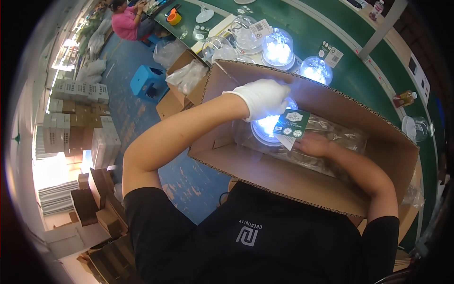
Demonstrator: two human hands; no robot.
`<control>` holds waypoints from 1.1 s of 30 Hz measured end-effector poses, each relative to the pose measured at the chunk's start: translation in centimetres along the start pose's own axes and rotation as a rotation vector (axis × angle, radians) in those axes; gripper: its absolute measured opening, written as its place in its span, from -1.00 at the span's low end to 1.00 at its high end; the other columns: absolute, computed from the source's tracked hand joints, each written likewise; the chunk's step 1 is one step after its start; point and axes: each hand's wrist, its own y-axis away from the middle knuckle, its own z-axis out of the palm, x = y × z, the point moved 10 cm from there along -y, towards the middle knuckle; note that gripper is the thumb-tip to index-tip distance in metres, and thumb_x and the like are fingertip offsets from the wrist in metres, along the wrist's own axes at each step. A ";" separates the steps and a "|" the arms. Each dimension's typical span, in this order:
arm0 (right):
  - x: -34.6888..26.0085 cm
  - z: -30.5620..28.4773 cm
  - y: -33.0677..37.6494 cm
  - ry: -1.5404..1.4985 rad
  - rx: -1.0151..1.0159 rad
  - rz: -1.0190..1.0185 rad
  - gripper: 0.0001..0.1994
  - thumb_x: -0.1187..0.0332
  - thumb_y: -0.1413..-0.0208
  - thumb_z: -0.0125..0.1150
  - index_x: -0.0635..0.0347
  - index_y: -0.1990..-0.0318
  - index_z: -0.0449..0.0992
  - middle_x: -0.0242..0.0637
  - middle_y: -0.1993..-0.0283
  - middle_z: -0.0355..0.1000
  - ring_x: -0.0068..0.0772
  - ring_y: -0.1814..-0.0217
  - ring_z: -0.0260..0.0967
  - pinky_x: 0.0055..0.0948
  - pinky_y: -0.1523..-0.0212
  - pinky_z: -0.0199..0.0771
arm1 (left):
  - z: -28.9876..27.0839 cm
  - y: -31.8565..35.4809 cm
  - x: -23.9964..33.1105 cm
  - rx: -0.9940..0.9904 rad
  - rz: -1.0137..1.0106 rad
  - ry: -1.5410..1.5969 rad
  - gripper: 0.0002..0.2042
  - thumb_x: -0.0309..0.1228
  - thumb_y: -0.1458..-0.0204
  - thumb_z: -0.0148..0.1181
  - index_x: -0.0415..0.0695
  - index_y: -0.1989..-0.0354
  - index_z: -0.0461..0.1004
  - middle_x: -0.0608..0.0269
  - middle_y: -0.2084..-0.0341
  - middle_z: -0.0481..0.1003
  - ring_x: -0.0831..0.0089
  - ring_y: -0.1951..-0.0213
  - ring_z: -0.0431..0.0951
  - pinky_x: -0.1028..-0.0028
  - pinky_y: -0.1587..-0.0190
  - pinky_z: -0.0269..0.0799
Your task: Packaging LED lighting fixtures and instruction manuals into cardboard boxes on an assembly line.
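Note:
A white glove covers my left hand [267,98], which is closed around the top of a lit clear dome ornament [265,128] inside an open cardboard box [250,163]. A green hang tag [294,124] and a white slip [285,141] hang at the ornament's side. Bare, my right hand [313,145] reaches into the box beside the tag, by the clear plastic bag [338,137]. Its fingertips are partly hidden, so their grip does not show. Plastic wrapping also lies under and around the ornament.
Beyond the box, a green table [352,78] carries lit domes [278,49], unlit clear domes [245,33] and loose cards [334,57]. Left stand a blue stool [148,83] and a carton of plastic bags [187,78]. Another person [125,21] sits far left. A drink bottle [404,98] stands right.

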 end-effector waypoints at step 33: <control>4.7 2.5 3.1 0.396 0.176 -0.142 -0.26 -0.04 -0.04 0.33 0.18 -0.29 0.25 -0.05 -0.50 0.03 -0.04 -0.56 -0.03 0.09 -0.36 0.23 | 4.0 -0.4 -0.4 -0.223 -0.046 -0.023 -0.72 -0.29 -0.22 0.02 -0.27 0.08 0.43 -0.22 0.41 0.57 -0.19 0.31 0.58 -0.02 0.13 0.47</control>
